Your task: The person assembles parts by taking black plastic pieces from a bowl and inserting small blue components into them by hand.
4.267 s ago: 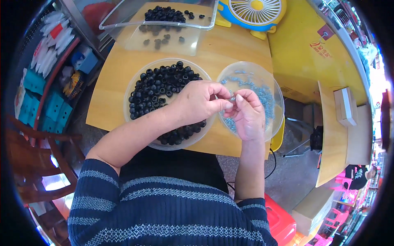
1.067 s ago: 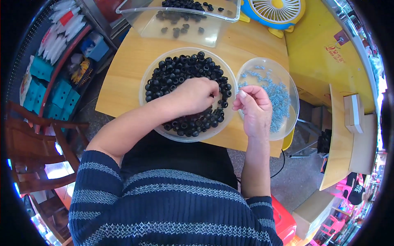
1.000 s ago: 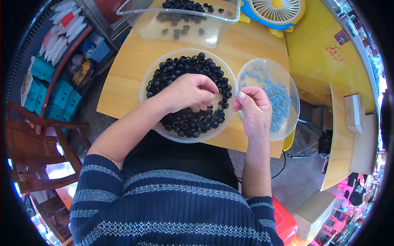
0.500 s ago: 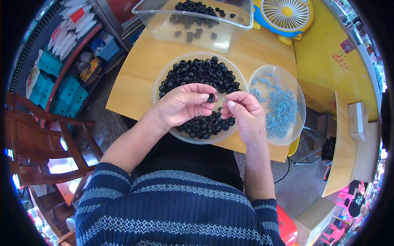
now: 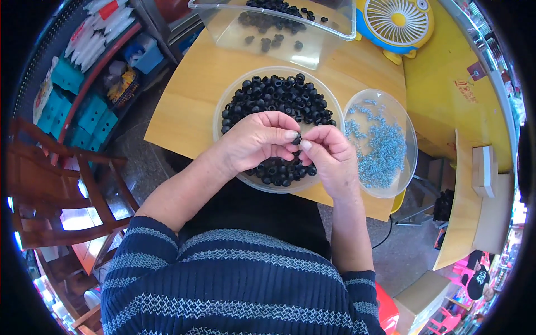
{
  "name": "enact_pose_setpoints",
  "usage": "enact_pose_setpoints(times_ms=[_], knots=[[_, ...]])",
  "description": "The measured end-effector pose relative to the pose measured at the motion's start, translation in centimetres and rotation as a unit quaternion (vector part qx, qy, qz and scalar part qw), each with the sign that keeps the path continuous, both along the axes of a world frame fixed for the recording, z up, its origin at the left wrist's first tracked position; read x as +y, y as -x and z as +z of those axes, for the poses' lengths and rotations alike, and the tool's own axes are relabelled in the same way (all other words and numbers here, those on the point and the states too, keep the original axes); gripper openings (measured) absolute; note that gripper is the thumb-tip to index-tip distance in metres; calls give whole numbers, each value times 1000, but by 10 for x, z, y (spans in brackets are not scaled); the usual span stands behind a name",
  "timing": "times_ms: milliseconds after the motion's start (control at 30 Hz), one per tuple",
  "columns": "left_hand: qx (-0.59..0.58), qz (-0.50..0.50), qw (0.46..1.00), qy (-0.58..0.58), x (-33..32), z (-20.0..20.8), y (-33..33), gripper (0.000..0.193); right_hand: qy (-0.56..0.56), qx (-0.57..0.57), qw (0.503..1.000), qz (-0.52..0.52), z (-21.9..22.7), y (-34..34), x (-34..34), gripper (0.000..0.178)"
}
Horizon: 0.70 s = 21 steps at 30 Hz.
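My left hand (image 5: 258, 139) pinches a small black round piece (image 5: 297, 139) between thumb and fingers. From the other side my right hand (image 5: 333, 159) meets it, its thumb and fingertips pressed together at the piece; whatever tiny thing they hold is hidden. Both hands hover over a round clear tub (image 5: 218, 114) filled with many loose black hollow pieces (image 5: 273, 92) of the same sort. Just right of it stands a shallow clear dish (image 5: 412, 159) with a heap of tiny pale-blue, shiny parts (image 5: 385, 153), too small to name.
A clear rectangular bin (image 5: 312, 58) with more black pieces stands at the table's far side, beside a blue-and-yellow fan (image 5: 397, 22). Yellow board (image 5: 441, 84) borders the right. A wooden chair (image 5: 72, 195) and shelves with teal boxes (image 5: 67, 75) are at left.
My two hands have come together: the right fingertips, apart from the black piece before, now touch it. The whole view has shifted slightly.
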<state>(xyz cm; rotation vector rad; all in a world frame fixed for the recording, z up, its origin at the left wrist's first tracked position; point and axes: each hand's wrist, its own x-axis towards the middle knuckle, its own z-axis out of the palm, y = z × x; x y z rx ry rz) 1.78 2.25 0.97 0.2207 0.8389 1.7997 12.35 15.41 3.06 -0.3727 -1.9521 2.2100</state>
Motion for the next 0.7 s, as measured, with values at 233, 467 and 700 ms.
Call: enact_pose_setpoints(times_ms=[233, 467, 700], knots=[[-13, -7, 1000, -19, 1, 7, 3, 12, -10, -22, 1000, 10, 9, 12, 5, 6], [-84, 125, 986, -79, -24, -5, 29, 17, -319, -26, 947, 23, -6, 20, 17, 9], [-93, 109, 985, -96, -24, -9, 26, 15, -662, -108, 724, 159, -15, 38, -5, 17]])
